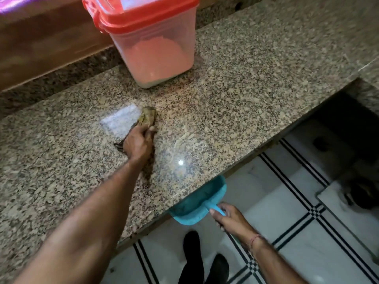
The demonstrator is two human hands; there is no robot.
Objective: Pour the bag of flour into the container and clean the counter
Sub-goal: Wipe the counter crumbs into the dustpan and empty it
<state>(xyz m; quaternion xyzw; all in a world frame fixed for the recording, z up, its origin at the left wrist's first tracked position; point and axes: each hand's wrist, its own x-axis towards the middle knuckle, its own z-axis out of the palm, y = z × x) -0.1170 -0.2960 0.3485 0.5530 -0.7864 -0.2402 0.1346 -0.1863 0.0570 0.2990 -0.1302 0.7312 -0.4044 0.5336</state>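
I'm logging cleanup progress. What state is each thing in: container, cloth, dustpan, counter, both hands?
counter: pale patch and faint streaks beside the cloth.
container: upright on the counter, red lid on, partly filled.
cloth: bunched, on the counter, in the left hand.
left hand: grips the cloth.
dustpan: held just below the counter's front edge.
right hand: grips the dustpan's handle.

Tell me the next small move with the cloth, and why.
Probably drag the cloth toward the near edge of the counter. The left hand grips it on the counter, pale streaks that look like flour lie between it and the edge, and the right hand holds the dustpan just below that edge, placed to catch them.
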